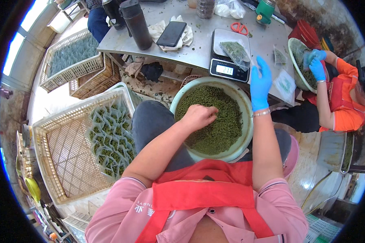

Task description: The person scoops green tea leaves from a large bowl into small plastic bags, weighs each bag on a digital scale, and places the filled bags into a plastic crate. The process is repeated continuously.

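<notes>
A: Near things first; left hand?

B: Left hand bare, over the tub; fingers curled at the surface of the green berries; whether a pinch is held, cannot tell.

A: Right hand?

B: Right hand blue-gloved, raised by the tub's far right rim; fingers loosely bent upward, thumb apart, nothing seen in its grasp; just beside the near right corner of the scale; touching or not, unclear.

A: And the bag?

B: Bag on the scale, beyond the tub's far rim; ahead and to the right of the left hand; ahead and to the left of the right hand; some berries inside.

A: Long axis?

B: Slanted, far left to near right; the far-left end holds most of the green; the near-right end is mostly clear film, pointing toward the glove.

A: Nearer hand, then?

B: Right, plainly; the left has the tub's far rim between it and the bag; my judgement: any contact with the bag turns on that slack end, which the right hand could meet with barely a shift.

A: Farther out?

B: Scissors past the scale, on the metal table; phone off to the left; a co-worker's gloved hands well apart, at right.
</notes>
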Available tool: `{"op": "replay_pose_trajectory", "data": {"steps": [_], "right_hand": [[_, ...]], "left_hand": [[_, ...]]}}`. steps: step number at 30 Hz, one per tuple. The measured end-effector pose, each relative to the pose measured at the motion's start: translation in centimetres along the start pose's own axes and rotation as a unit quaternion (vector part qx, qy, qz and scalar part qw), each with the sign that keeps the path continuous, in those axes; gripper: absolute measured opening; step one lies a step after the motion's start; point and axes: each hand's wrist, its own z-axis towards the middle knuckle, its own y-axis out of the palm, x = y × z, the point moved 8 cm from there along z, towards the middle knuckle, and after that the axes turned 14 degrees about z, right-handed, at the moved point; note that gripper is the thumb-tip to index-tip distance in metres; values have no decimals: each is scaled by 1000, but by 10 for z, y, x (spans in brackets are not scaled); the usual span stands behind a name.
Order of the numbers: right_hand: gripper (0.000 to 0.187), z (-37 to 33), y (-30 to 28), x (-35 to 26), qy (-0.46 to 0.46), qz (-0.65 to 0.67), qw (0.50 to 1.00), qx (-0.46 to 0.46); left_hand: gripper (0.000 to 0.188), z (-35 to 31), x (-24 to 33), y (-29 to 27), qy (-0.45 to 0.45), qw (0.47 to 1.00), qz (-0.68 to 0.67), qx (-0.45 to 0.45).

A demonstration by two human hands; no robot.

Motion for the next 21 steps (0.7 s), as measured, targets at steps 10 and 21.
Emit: {"op": "replay_pose_trajectory", "data": {"steps": [10, 21], "right_hand": [[40, -13, 51, -9, 55, -154, 969, -184], [46, -25, 32, -8, 140, 5, 979, -148]], "left_hand": [[23, 0, 3, 5, 9, 1000, -23, 4], [22, -1, 5, 4, 21, 1000, -4, 23]]}}
